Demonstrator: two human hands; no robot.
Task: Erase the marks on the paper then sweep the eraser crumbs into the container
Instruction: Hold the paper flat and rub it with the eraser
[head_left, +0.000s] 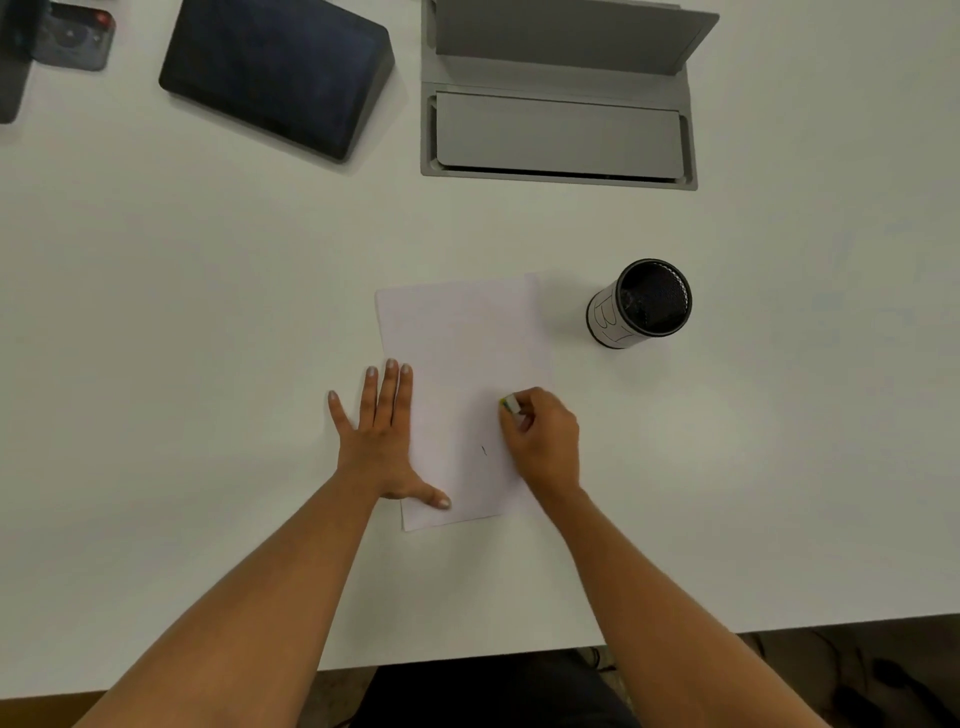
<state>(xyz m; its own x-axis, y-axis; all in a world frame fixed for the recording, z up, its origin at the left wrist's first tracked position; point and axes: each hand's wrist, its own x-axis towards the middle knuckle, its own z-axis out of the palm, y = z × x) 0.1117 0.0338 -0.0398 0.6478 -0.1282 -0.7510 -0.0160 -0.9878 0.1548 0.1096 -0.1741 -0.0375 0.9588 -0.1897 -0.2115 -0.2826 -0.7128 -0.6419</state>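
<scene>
Left hand (382, 436), fingers spread flat, presses the left edge of the white paper (462, 353) on the matte white table (208, 312). Right hand (543, 441) pinches a pale eraser (510, 404) with a yellow-green end over the sheet's right side; one short dark mark (484, 450) shows beside it. Black mesh cylindrical container (641, 304) stands upright, apart from the paper's upper right corner.

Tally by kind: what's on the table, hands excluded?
Paper sheet: 1
Eraser: 1
Black mesh container: 1
Dark wedge-shaped screen: 1
Grey cable hatch, lid open: 1
Small dark gadget with red spot: 1
Black item cut off at left edge: 1
Total: 7
</scene>
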